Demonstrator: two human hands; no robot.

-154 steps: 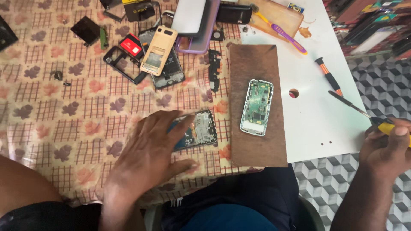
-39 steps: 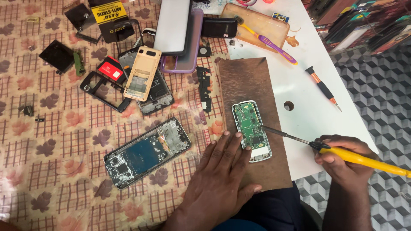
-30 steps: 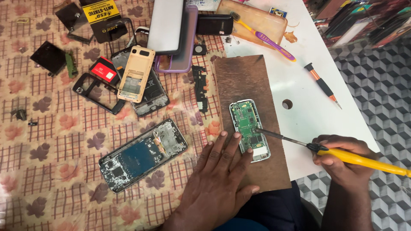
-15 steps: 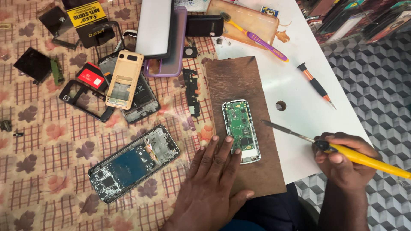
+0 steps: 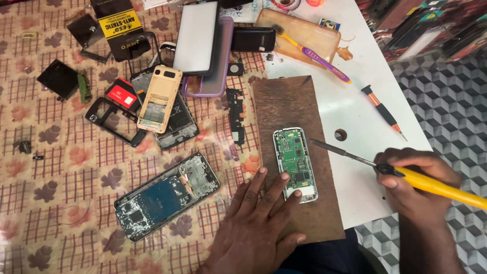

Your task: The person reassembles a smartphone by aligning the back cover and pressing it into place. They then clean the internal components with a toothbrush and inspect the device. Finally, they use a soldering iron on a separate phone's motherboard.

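Right hand (image 5: 416, 187): fingers clamped on yellow-handled soldering iron (image 5: 436, 185), tip just right of the opened small phone (image 5: 296, 165) on the brown board (image 5: 289, 106). Left hand (image 5: 258, 223): fingers spread, flat, steadying the phone's lower edge.

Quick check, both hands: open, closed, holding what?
Left hand: open, flat on the brown board, fingertips touching the small green circuit board.
Right hand: closed on the yellow-handled tool.
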